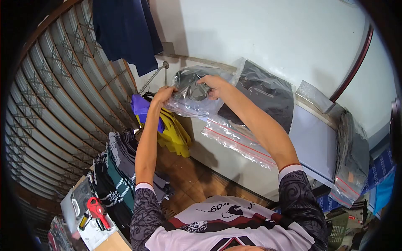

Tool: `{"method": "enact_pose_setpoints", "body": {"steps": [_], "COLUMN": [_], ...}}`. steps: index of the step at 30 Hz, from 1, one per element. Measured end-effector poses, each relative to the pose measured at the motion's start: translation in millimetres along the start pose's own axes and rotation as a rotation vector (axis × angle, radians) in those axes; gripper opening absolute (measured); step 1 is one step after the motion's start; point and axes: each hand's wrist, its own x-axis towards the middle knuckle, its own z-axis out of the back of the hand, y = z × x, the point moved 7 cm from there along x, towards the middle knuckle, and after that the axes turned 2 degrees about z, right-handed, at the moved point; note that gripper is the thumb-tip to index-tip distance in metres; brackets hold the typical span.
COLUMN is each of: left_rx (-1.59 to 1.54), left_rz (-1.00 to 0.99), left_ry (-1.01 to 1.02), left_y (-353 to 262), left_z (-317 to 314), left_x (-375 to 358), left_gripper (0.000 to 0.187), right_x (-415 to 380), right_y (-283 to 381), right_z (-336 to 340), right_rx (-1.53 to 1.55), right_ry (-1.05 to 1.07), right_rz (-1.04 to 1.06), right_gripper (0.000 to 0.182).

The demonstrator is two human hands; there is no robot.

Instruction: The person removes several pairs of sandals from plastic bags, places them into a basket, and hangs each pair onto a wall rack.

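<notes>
A clear plastic bag [190,109] with something dark and folded inside lies over the left end of the white ledge. My left hand [166,94] is closed on the bag's left edge. At its upper right part, my right hand [212,86] has its fingers bent and pressed on the plastic. Just to the right lies a dark folded garment in a clear bag [268,94], partly behind my right forearm. Empty-looking clear bags with red seal strips [240,142] hang over the ledge's front edge below my right hand.
Yellow and purple garments [173,134] hang below my left hand. Dark clothes [119,180] hang at the lower left, near a red tool [97,211]. A stack of bagged garments [351,146] stands at the right. A folding metal gate [54,104] lines the left side.
</notes>
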Motion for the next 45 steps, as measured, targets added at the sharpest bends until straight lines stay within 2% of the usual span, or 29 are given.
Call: {"method": "enact_pose_setpoints", "body": {"steps": [4, 6, 9, 11, 12, 13, 15, 18, 21, 25, 27, 30, 33, 36, 41, 43, 45], "left_rx": [-0.225, -0.334, -0.446, -0.627, -0.674, -0.662, -0.636, -0.652, -0.56, -0.517, -0.474, -0.411, -0.346, -0.439, -0.461, -0.429, -0.463], "left_rz": [-0.04, -0.08, -0.147, -0.196, -0.194, -0.215, -0.252, -0.313, -0.276, -0.289, -0.211, -0.255, -0.091, -0.005, 0.114, 0.188, 0.251], "left_ry": [-0.078, -0.187, -0.267, -0.34, -0.356, -0.391, -0.468, -0.596, -0.722, -0.819, -0.86, -0.913, -0.959, -0.977, -1.109, -1.162, -1.209], "left_y": [17.8, 23.7, 32.9, 40.0, 42.5, 45.9, 54.8, 50.7, 57.0, 73.4, 80.4, 97.3, 118.7, 161.1, 219.3, 232.1, 235.7], "left_z": [19.7, 23.4, 34.4, 35.0, 36.9, 37.8, 35.1, 8.9, -19.7, -79.0, -114.5, -156.2, -196.0, -224.2, -260.1, -265.9, -270.9], "left_x": [-35.2, -64.9, -113.6, -150.0, -171.7, -192.5, -238.9, -328.3, -421.4, -531.3, -585.5, -649.1, -707.4, -756.0, -854.0, -900.9, -950.2], "left_gripper": [0.039, 0.029, 0.017, 0.017, 0.017, 0.023, 0.034, 0.037, 0.037, 0.035, 0.034, 0.034, 0.028, 0.032, 0.031, 0.031, 0.035], "right_x": [-8.0, -20.1, -64.0, -78.4, -93.8, -109.7, -145.5, -179.7, -234.4, -314.9, -360.6, -403.5, -432.7, -464.4, -522.5, -553.7, -587.6], "right_y": [-6.4, -9.5, -2.7, -4.4, -5.7, -6.9, -10.8, -39.5, -81.4, -157.1, -191.3, -252.2, -315.0, -372.1, -450.5, -476.6, -494.7], "right_z": [-12.2, -21.1, -38.5, -47.1, -50.4, -53.6, -59.1, -63.9, -60.0, -33.3, -14.8, 9.8, 21.0, 25.4, 9.9, -5.8, -25.4], "right_rx": [0.018, 0.065, 0.18, 0.181, 0.157, 0.133, 0.037, -0.101, -0.068, 0.003, 0.059, 0.127, 0.146, 0.123, -0.003, -0.048, -0.068], "right_ry": [-0.02, 0.001, 0.185, 0.117, 0.12, 0.123, 0.207, 0.202, 0.421, 0.454, 0.528, 0.59, 0.637, 0.679, 0.775, 0.85, 0.933], "right_rz": [0.076, 0.07, 0.187, 0.232, 0.26, 0.288, 0.359, 0.515, 0.548, 0.607, 0.544, 0.405, 0.361, 0.24, 0.131, 0.046, 0.045], "right_gripper": [0.059, 0.06, 0.072, 0.057, 0.059, 0.06, 0.082, 0.073, 0.069, 0.062, 0.062, 0.062, 0.062, 0.061, 0.057, 0.058, 0.057]}}
